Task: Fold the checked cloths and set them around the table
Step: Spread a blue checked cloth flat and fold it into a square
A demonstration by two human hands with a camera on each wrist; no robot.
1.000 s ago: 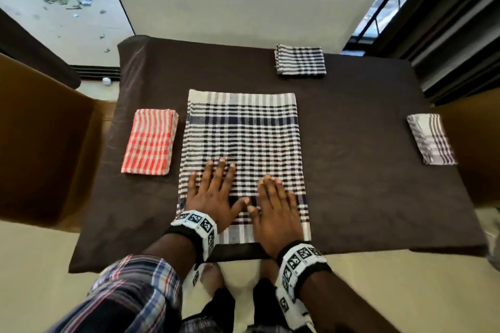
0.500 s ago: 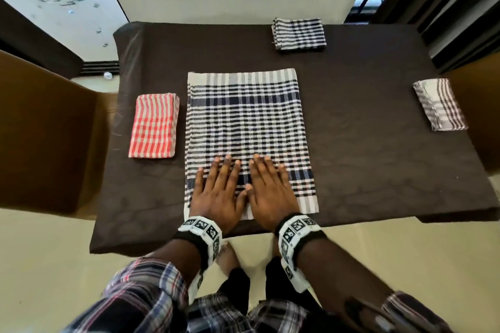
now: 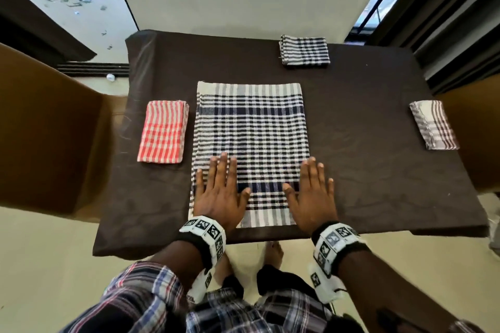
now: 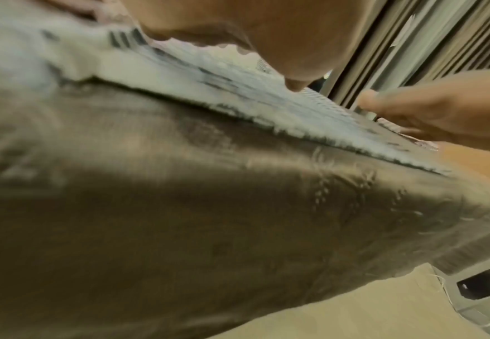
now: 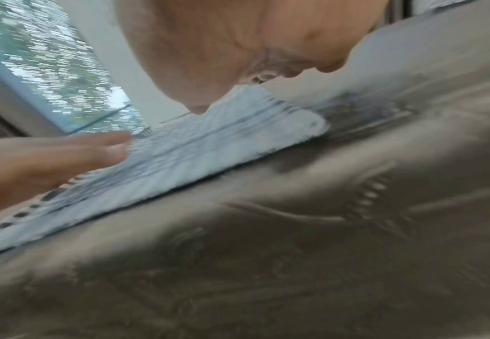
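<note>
Hands slid apart: left hand and right hand flat, fingers straight, on the big cloth's near corners; it runs lengthwise away.

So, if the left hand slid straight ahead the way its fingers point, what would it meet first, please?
Only more of the blue checked cloth that the left hand lies flat on, then bare brown tablecloth. The red checked cloth lies off to its left, probably clear.

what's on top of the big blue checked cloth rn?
Both hands lie flat on the near end of the blue checked cloth: left hand, right hand. The cloth beneath the palms is hidden.
</note>
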